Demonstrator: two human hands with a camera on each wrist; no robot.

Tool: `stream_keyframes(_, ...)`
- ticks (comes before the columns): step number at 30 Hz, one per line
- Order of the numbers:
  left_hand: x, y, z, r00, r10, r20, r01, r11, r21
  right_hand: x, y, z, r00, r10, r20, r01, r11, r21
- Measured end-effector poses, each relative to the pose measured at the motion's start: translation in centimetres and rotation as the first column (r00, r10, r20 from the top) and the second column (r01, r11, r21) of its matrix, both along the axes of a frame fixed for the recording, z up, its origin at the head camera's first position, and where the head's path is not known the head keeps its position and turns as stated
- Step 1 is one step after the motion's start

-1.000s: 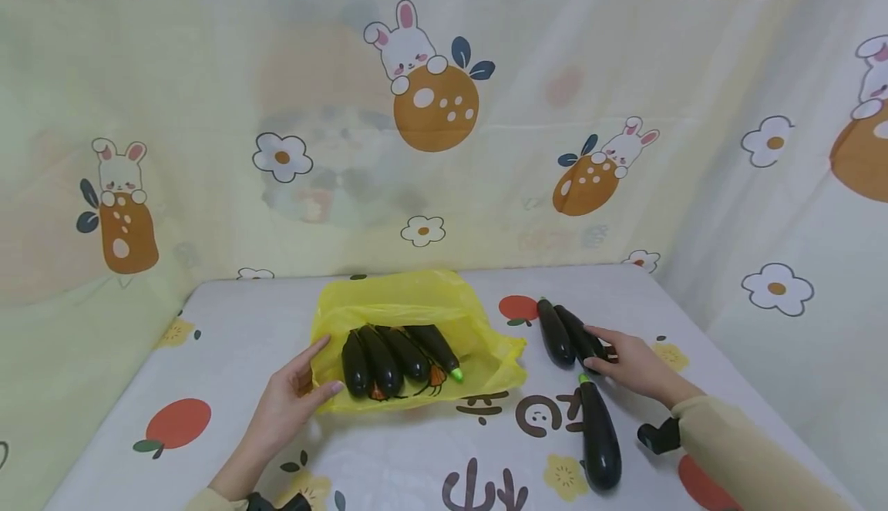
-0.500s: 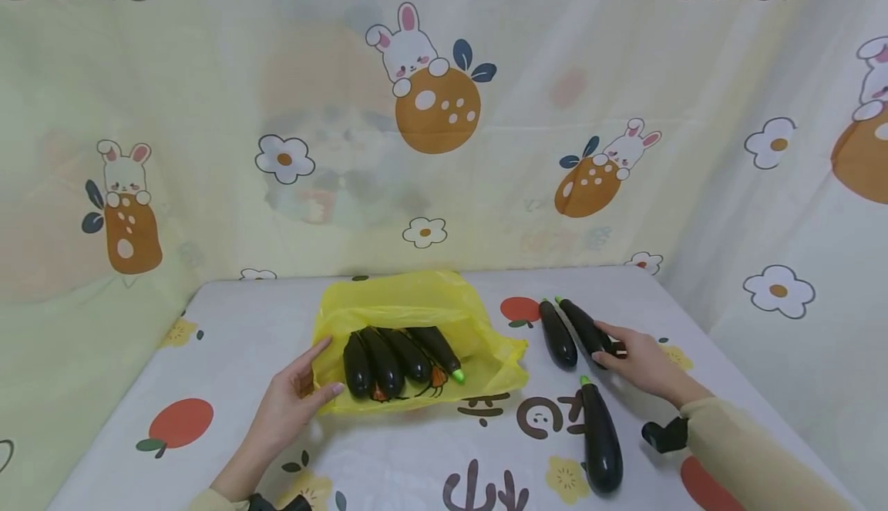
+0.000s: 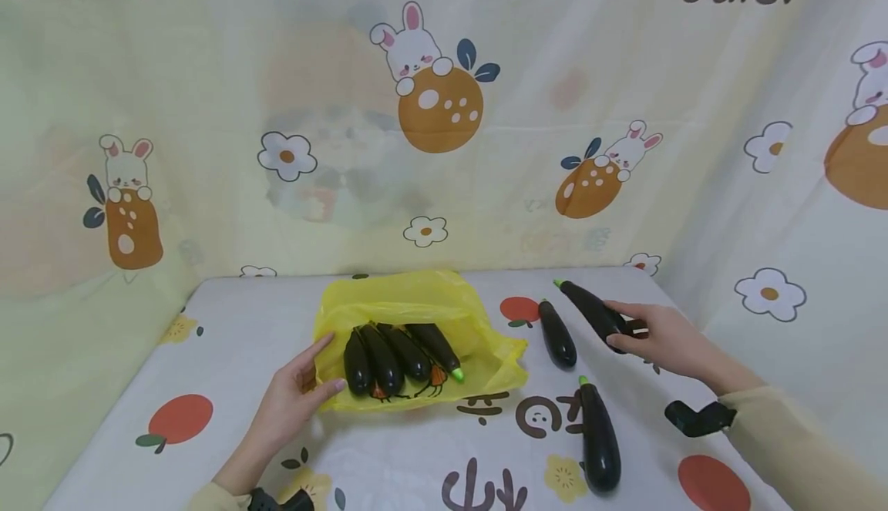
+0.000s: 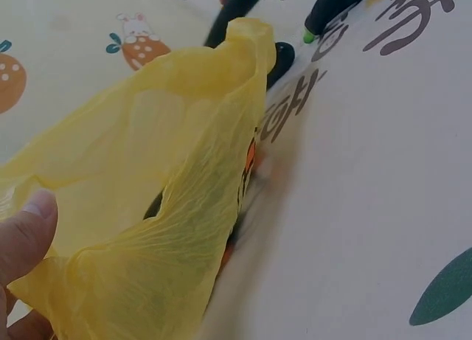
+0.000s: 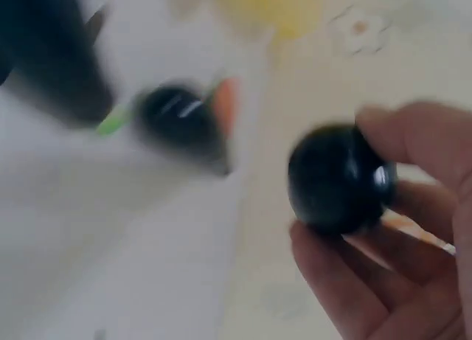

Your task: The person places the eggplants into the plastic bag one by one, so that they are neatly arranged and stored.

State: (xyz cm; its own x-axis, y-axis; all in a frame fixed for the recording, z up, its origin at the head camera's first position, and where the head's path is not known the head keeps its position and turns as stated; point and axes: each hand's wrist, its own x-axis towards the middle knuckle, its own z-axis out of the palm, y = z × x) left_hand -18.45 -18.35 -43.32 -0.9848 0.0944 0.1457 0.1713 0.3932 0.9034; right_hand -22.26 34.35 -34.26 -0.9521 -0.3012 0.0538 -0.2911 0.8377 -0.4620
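While the R hand (image 3: 671, 339) grips the held eggplant (image 3: 590, 310) by its fat end, thumb one side, fingers the other, a 2nd eggplant (image 3: 558, 337) lies just L of those fingertips, in the way btwn them and the yellow bag (image 3: 395, 291). 3rd eggplant (image 3: 600, 442) is nearer the person, well apart from the R fingers. L hand (image 3: 287, 403) has the bag's L rim pinched, fingers mostly hidden; four more eggplants (image 3: 384, 361) lie side by side inside, R of the L thumb. Held one's long axis runs diagonally, green tip fwd and L, away from the R fingers. Bag mouth faces the person; its R corner stops short of the 2nd one. Table's (image 3: 243, 326) back edge is near the held tip, R edge just past the R knuckles. Printed top btwn bag and 3rd.
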Motion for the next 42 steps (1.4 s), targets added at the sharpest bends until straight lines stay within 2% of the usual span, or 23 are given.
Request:
stream_keyframes(4, 0.0, -0.1, 0.2, 1.000, -0.002, -0.013, 0.002, 1.000, 0.001, 1.6, -2.9, 2.8, 0.990, 0.130, 0.047, -0.128, 0.991, -0.049)
stream_keyframes(8, 0.0, -0.2, 0.4, 1.000, 0.005, -0.006, -0.005, 1.000, 0.003, 2.8, -6.3, 4.3, 0.951, 0.295, 0.093, -0.288, 0.954, -0.089)
stream_keyframes(10, -0.1, -0.1, 0.4, 1.000, 0.006, 0.001, -0.006, 1.000, 0.002, 3.1, -7.8, 4.5, 0.928, 0.353, 0.118, -0.341, 0.934, -0.111)
stream_keyframes(14, -0.2, 0.0, 0.4, 1.000, 0.002, 0.001, -0.002, 1.000, 0.014, 3.3, -10.0, 4.1, 0.898, 0.407, 0.169, -0.384, 0.911, -0.152)
stream_keyframes(18, -0.2, -0.1, 0.5, 1.000, -0.002, -0.010, 0.002, 1.000, 0.026, 3.0, -12.0, 3.3, 0.882, 0.443, 0.159, -0.424, 0.895, -0.138)
stream_keyframes(20, -0.2, -0.2, 0.7, 1.000, -0.009, -0.013, 0.009, 0.999, 0.037, 2.7, -13.2, 2.8, 0.887, 0.441, 0.137, -0.432, 0.898, -0.088)
stream_keyframes(22, -0.1, -0.2, 0.8, 1.000, -0.010, -0.017, 0.011, 0.999, 0.044, 2.3, -14.6, 2.0, 0.900, 0.424, 0.099, -0.425, 0.905, -0.018)
stream_keyframes(26, 0.0, -0.3, 0.9, 1.000, -0.022, -0.020, 0.023, 0.998, 0.057, 1.3, -17.5, 0.1, 0.935, 0.353, 0.037, -0.355, 0.930, 0.098)
stream_keyframes(32, -0.2, -0.2, 0.8, 1.000, -0.021, -0.023, 0.022, 0.999, 0.044, -0.2, -20.5, -3.1, 0.969, 0.234, -0.078, -0.219, 0.962, 0.160)
stream_keyframes(37, -0.3, -0.1, 0.8, 1.000, -0.017, -0.013, 0.018, 0.999, 0.035, -1.0, -21.6, -4.2, 0.967, 0.168, -0.193, -0.127, 0.969, 0.210)
stream_keyframes(42, -0.3, -0.2, 0.6, 1.000, -0.009, -0.004, 0.009, 0.999, 0.039, -2.1, -22.2, -5.5, 0.978, 0.139, -0.157, -0.093, 0.957, 0.274)
